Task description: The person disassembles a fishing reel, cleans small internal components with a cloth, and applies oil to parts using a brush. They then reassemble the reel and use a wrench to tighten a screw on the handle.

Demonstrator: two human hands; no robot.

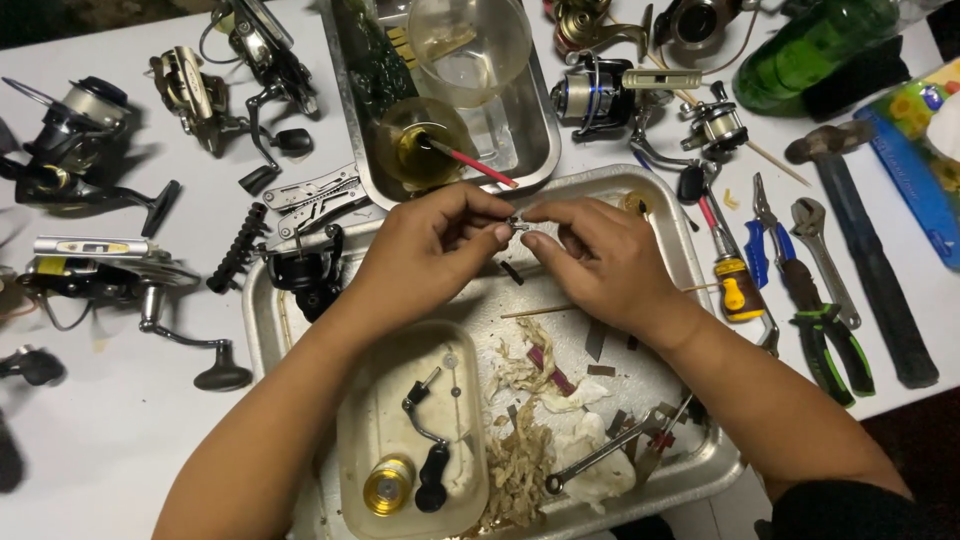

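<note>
Both hands meet over the metal tray (655, 200); the left hand (430, 250) and right hand (600, 262) pinch one small metal part (517, 224) between their fingertips, at the tray's 12 o'clock; at 6 o'clock lies a plastic tub (365, 440) holding a reel handle (428, 440); pliers (815, 310) rest at 3 o'clock.

Head view, steeply down, close.

Fishing reels (95, 190) lie on the table (110, 430) left of the metal tray (700, 470). Pliers (815, 300) and a hammer (865, 250) lie right; a second tray (540, 140) sits behind.
</note>
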